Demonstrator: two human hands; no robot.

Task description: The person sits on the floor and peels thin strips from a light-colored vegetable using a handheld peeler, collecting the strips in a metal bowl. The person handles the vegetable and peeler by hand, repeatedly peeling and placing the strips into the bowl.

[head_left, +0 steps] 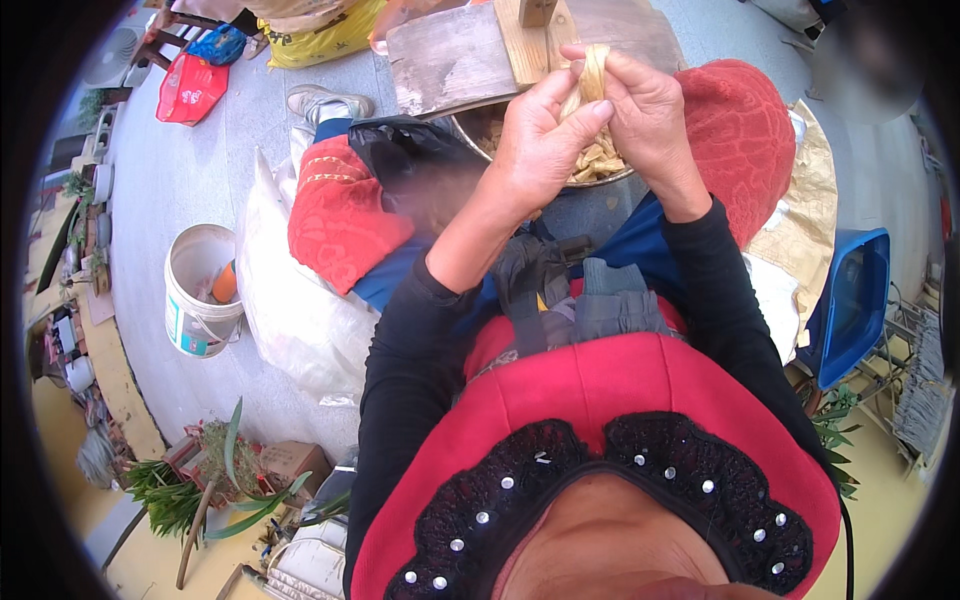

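My left hand and my right hand are raised together over a metal basin, both closed on a folded pale yellow strip that loops up between their fingers. The basin holds several pale yellow pieces, partly hidden by my hands. Behind them lie a weathered board and a narrower wooden plank with an upright wooden piece on it. Red cloths cover my knees, and a black plastic bag rests beside the basin.
A white bucket and white plastic sheet are at my left. A red tray and yellow sack lie farther off. A blue tub and brown paper are at my right. Plants stand behind left.
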